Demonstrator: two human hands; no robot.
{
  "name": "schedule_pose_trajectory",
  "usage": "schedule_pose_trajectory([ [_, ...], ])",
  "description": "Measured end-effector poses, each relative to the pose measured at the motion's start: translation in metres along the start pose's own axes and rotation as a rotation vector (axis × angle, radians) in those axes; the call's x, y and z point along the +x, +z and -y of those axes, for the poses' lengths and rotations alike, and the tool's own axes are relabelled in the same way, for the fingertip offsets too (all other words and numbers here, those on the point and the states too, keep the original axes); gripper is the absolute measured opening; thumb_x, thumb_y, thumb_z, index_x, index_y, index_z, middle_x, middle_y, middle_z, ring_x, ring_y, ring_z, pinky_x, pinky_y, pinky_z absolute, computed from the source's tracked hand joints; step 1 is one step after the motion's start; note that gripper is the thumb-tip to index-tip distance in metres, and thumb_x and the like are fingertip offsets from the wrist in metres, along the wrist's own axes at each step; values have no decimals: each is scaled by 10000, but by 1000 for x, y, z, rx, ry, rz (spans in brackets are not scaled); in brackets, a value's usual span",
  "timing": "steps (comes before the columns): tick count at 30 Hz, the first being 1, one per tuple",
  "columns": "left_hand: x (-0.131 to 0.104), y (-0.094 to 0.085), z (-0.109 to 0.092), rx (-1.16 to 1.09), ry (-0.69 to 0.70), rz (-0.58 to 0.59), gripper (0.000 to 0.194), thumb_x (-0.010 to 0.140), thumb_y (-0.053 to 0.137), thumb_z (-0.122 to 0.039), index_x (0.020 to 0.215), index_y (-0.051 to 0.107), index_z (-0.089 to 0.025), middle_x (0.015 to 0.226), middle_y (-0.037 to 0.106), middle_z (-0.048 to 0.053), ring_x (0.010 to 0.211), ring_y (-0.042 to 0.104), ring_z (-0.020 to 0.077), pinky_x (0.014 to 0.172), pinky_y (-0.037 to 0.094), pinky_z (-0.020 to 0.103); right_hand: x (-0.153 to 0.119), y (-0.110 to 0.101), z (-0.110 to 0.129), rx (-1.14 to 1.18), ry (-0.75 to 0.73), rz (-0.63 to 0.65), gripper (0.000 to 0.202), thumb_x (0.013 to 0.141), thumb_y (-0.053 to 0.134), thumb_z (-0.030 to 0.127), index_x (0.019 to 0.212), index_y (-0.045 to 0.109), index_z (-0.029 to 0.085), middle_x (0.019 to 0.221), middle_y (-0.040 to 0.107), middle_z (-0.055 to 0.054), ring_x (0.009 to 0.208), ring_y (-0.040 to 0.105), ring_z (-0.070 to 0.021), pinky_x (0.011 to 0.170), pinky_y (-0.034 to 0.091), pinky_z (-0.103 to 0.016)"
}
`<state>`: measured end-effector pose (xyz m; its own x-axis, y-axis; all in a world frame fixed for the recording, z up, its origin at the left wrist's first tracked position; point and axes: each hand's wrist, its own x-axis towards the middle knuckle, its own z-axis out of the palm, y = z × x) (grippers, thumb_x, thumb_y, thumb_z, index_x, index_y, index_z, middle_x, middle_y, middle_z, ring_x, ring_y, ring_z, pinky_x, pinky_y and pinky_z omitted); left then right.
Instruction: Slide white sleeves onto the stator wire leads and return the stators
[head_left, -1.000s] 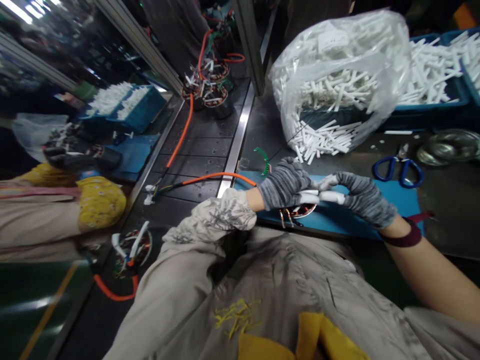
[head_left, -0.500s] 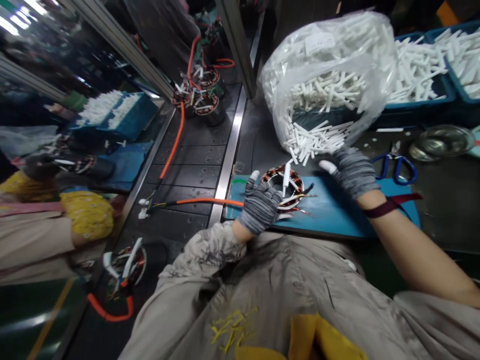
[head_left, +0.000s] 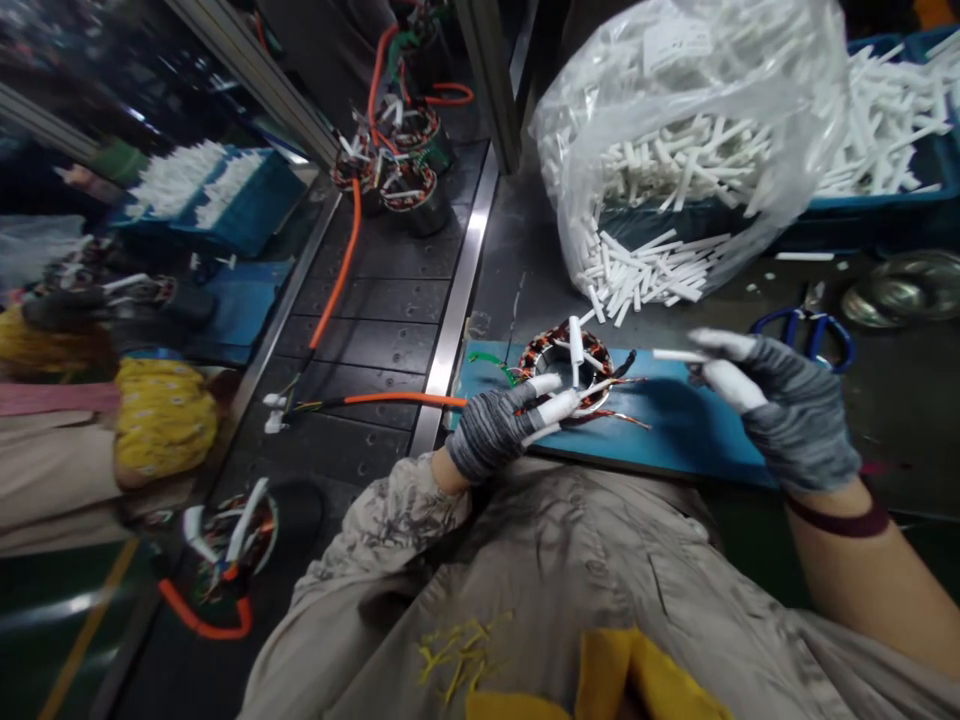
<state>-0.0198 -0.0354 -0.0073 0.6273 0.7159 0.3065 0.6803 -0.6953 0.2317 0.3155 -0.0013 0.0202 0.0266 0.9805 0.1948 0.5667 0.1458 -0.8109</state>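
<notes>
The person's left hand [head_left: 499, 428], in a grey striped glove with white fingertips, is positioned at the near left side of a ring-shaped motor stator with copper windings [head_left: 536, 352]. Its thumb and forefinger are narrowly spaced beside the stator's leads; whether they grip a lead cannot be told. The right hand [head_left: 795, 410], gloved alike, pinches a thin white tube [head_left: 677, 355] between thumb and fingertip, to the right of the stator and apart from it.

The stator lies on a flat blue mat [head_left: 652, 448] on the dark bench [head_left: 517, 255]. A thick white sleeve [head_left: 575, 340] projects above the ring opening. Bare-ended leads [head_left: 628, 419] extend to the right over the mat. An orange cable [head_left: 397, 399] runs leftward from the left hand across a bright metal strip [head_left: 452, 345].

Behind the stator, a clear plastic bag [head_left: 592, 100] holds many white tubes, some lying at its open mouth. A blue plastic bin [head_left: 874, 203] of similar tubes is located to its right. Blue-handled scissors [head_left: 817, 335] lie behind the right hand. At far left, a co-worker's yellow patterned sleeve [head_left: 161, 415] is visible.
</notes>
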Motion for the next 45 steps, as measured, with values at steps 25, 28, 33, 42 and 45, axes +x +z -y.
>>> schedule_pose_trajectory([
  [25,44,-15,-16,248,-47,301,458,1121,524,-394,1574,590,-375,1202,785,108,865,758,209,628,474,280,44,36,2,205,-163,708,467,1021,580,587,1291,790,269,1164,841,-43,1000,783,-262,931,630,-411],
  [28,38,-9,-16,213,-65,227,446,1121,531,-419,1559,603,-375,1296,779,89,969,773,213,681,496,285,62,33,-11,-37,-208,437,466,1046,530,546,1272,793,234,1201,818,-92,1082,752,-302,984,594,-458],
  [33,34,-5,-9,137,-14,179,375,1123,531,-404,1460,694,-379,1356,766,59,1048,765,200,766,531,276,103,65,-32,-518,-310,452,296,972,609,305,1099,830,154,1279,759,-223,1219,658,-415,1047,507,-578],
  [42,34,-9,-10,197,47,191,406,1120,534,-452,1509,648,-426,1351,761,59,1009,771,204,767,569,287,68,55,-32,50,-299,37,161,1036,572,357,1089,687,258,1497,670,-125,1434,615,-310,1221,471,-564],
  [45,32,-6,-9,193,63,124,387,1118,536,-469,1473,684,-419,1318,780,53,977,778,195,748,558,277,15,36,-21,555,-126,-146,113,984,712,371,1025,625,311,1148,817,-56,1144,783,-266,1064,603,-512],
])
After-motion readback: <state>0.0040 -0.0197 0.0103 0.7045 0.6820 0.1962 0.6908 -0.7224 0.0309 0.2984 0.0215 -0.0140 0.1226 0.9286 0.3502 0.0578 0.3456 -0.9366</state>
